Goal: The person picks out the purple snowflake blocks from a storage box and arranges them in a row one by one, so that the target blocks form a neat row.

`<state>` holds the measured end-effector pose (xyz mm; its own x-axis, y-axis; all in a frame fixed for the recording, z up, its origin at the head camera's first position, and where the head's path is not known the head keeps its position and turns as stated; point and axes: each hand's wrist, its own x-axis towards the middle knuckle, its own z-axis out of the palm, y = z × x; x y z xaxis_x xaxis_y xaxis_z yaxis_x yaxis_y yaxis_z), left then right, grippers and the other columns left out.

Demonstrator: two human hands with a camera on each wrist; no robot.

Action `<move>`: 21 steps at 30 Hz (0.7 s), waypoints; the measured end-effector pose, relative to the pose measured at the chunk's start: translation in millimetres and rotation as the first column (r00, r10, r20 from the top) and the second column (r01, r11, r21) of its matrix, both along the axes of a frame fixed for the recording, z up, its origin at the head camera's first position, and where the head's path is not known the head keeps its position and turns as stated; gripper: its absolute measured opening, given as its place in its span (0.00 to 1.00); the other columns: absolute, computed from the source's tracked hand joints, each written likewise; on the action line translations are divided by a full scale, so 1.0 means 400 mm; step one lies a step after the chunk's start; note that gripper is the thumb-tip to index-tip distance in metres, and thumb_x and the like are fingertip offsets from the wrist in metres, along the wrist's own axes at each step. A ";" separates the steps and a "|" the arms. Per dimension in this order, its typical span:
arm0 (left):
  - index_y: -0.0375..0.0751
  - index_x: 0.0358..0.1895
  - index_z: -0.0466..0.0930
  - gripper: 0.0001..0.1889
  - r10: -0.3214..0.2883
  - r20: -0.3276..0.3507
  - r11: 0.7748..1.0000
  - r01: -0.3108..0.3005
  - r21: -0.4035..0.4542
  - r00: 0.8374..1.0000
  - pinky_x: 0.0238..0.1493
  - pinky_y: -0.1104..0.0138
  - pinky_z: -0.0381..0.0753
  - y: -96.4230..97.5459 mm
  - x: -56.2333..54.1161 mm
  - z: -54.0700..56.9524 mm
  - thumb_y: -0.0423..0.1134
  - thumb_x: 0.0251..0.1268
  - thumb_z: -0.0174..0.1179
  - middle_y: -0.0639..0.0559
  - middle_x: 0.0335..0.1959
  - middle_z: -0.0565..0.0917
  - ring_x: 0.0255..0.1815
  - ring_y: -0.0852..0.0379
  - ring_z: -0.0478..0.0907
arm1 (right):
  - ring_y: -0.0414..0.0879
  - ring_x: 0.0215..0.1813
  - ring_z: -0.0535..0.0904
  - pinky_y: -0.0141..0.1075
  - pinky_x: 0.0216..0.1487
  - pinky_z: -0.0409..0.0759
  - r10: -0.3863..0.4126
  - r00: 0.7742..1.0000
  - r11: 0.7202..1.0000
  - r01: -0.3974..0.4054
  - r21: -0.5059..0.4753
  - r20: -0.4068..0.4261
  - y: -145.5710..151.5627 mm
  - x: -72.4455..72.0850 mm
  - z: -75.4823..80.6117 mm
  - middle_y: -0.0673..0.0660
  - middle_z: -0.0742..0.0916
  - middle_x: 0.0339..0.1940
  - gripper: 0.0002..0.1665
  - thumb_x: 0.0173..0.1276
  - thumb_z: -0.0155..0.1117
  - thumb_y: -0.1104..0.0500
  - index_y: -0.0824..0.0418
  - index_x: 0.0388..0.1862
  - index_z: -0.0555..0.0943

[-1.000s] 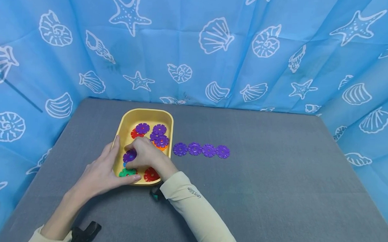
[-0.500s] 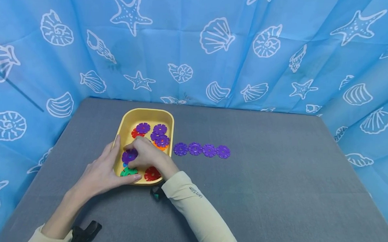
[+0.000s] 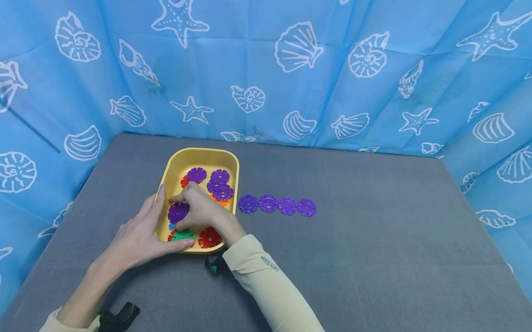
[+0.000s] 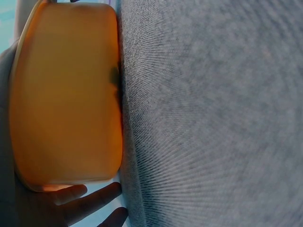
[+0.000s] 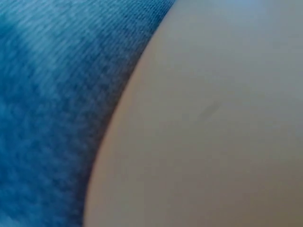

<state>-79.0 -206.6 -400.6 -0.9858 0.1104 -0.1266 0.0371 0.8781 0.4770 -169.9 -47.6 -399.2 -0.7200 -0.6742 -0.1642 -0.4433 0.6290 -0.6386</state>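
Observation:
A yellow plastic tub (image 3: 202, 154) holds several flower-shaped interlocking discs in purple, red, orange, green and blue. My left hand (image 3: 140, 239) grips its left side, thumb over the near rim and fingers along the outer wall. In the left wrist view, fingertips (image 4: 90, 203) show beside the tub's orange-looking wall (image 4: 66, 94). Reaching into the tub, my right hand (image 3: 201, 210) has its fingers curled about a purple disc (image 3: 178, 212), with thumb and forefinger at its edges. Below the disc lie a green disc (image 3: 182, 236) and a mostly covered red one. Only blurred skin fills most of the right wrist view.
Several purple discs (image 3: 277, 204) lie joined in a row on the grey tabletop (image 3: 378, 250), right of the tub. A blue curtain (image 3: 270, 62) with white shell prints hangs around the back and sides. Black straps are worn at both wrists.
In the tub, the green disc has slid right, uncovering part of a red one. The purple disc at my right fingers shows more fully. My left hand keeps its place.

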 end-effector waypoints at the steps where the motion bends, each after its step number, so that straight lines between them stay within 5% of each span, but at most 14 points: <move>1: 0.47 0.83 0.23 0.72 0.000 0.001 1.000 0.000 0.000 1.000 0.52 0.36 0.80 0.000 0.000 0.001 0.77 0.51 0.64 0.34 0.82 0.51 0.66 0.31 0.72 | 0.37 0.51 0.71 0.20 0.47 0.74 0.000 1.000 1.000 0.000 -0.008 0.014 0.001 0.001 0.001 0.50 0.80 0.54 0.37 0.56 0.83 0.57 0.55 0.66 0.82; 8: 0.48 0.83 0.22 0.72 -0.005 0.007 1.000 0.005 0.002 1.000 0.53 0.35 0.79 0.001 0.000 0.003 0.77 0.51 0.64 0.32 0.81 0.51 0.66 0.31 0.72 | 0.35 0.50 0.76 0.21 0.51 0.76 0.043 0.998 0.998 -0.041 -0.040 0.045 0.002 0.001 0.003 0.52 0.86 0.61 0.37 0.59 0.80 0.60 0.59 0.68 0.80; 21: 0.47 0.83 0.23 0.72 0.000 0.017 1.000 0.000 -0.003 1.000 0.55 0.34 0.78 0.004 -0.001 0.007 0.77 0.51 0.64 0.32 0.81 0.51 0.69 0.29 0.69 | 0.34 0.41 0.79 0.19 0.43 0.77 0.061 0.996 0.992 -0.053 -0.114 0.070 -0.003 0.003 -0.004 0.54 0.90 0.57 0.35 0.57 0.81 0.61 0.61 0.65 0.82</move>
<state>-79.2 -204.9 -398.0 -0.9836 0.1098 -0.1434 0.0290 0.8796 0.4749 -168.9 -48.8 -400.9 -0.6687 -0.7309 -0.1364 -0.4262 0.5271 -0.7352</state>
